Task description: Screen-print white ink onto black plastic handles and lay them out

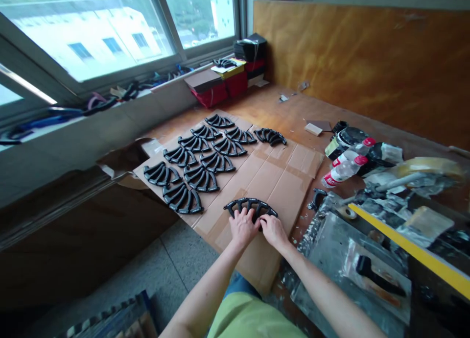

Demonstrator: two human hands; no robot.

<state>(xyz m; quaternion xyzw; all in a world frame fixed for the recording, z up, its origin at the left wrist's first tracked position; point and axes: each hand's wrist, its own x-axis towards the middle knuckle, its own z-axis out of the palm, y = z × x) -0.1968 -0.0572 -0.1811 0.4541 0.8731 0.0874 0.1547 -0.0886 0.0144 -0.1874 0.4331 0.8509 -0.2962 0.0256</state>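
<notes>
Close in front of me, a fan of black curved handle-like pieces (251,202) lies on a flattened cardboard sheet (270,174). My left hand (243,226) rests on its near left part, fingers spread over the pieces. At the fan's near right side is my right hand (273,230), its thumb and fingers drawn together on the inner end of a black curved piece. The fingers partly cover the inner ends of the fan. Several similar fans (201,179) lie in rows farther left, and another fan (270,136) lies apart near the far edge.
Plastic bottles with red caps (345,169) and dark jars (348,138) stand to the right. A yellow strip (411,250) crosses the cluttered right side, above a bagged black piece (380,277). Red boxes (216,89) stand by the window. The cardboard overhangs the wooden table (279,103) toward the floor.
</notes>
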